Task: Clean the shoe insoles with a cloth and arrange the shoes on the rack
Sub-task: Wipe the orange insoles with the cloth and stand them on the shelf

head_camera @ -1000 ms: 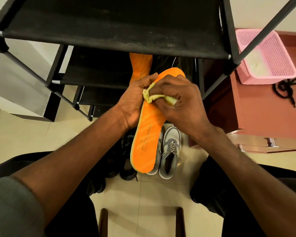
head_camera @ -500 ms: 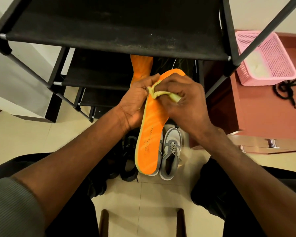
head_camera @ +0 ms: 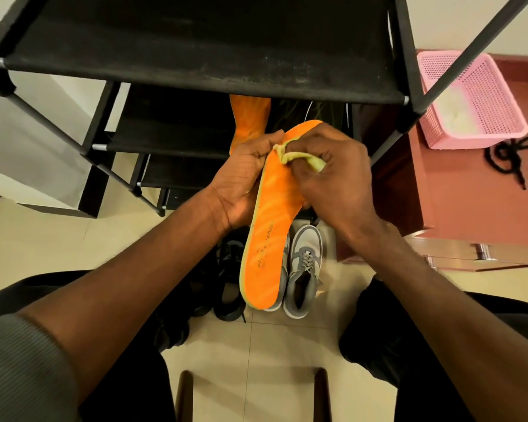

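An orange insole (head_camera: 267,239) with a pale green edge is held upright in front of me. My left hand (head_camera: 241,184) grips its left edge near the toe end. My right hand (head_camera: 333,181) holds a bunched yellow cloth (head_camera: 299,156) and presses it against the insole's upper part. A second orange insole (head_camera: 249,120) lies on a lower shelf of the black shoe rack (head_camera: 195,65). Below the hands, a pair of grey and white sneakers (head_camera: 304,269) and a pair of black shoes (head_camera: 229,275) stand on the floor.
A pink mesh basket (head_camera: 470,99) sits on a reddish cabinet top (head_camera: 470,202) to the right, beside a black cord and keys (head_camera: 518,153). A dark wooden stool frame (head_camera: 253,394) shows at the bottom between my knees. The floor is cream tile.
My right hand and the cloth have slid a little up the insole toward its toe end. The left hand keeps the same grip.
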